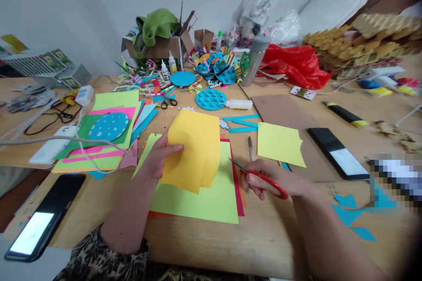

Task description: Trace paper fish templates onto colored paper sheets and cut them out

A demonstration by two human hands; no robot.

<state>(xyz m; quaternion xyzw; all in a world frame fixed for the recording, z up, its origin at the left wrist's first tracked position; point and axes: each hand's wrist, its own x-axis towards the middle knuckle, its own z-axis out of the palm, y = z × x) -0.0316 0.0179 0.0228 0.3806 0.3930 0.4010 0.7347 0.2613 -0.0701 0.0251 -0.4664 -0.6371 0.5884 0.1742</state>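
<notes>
A folded sheet of yellow-orange paper point(194, 149) is pinched in my left hand point(157, 158), thumb on its near face and the other fingers behind it. Its lower edge looks layered and uneven. In my right hand point(260, 178) is a pair of red-handled scissors point(275, 188), blades pointing left towards the paper but apart from it. Beneath the held paper lie a light green sheet point(198, 206) and a red sheet point(239, 202). A pen point(251, 148) and a pale yellow paper piece point(280, 142) lie just beyond my right hand.
Stacked coloured papers point(115, 101) and a white power strip point(54, 145) with cables lie left. Phones rest at the left point(46, 215) and right point(339, 153). Blue scraps point(346, 215) lie at the right front. Behind are black scissors point(169, 102), a glue bottle point(240, 104) and a steel flask point(255, 61).
</notes>
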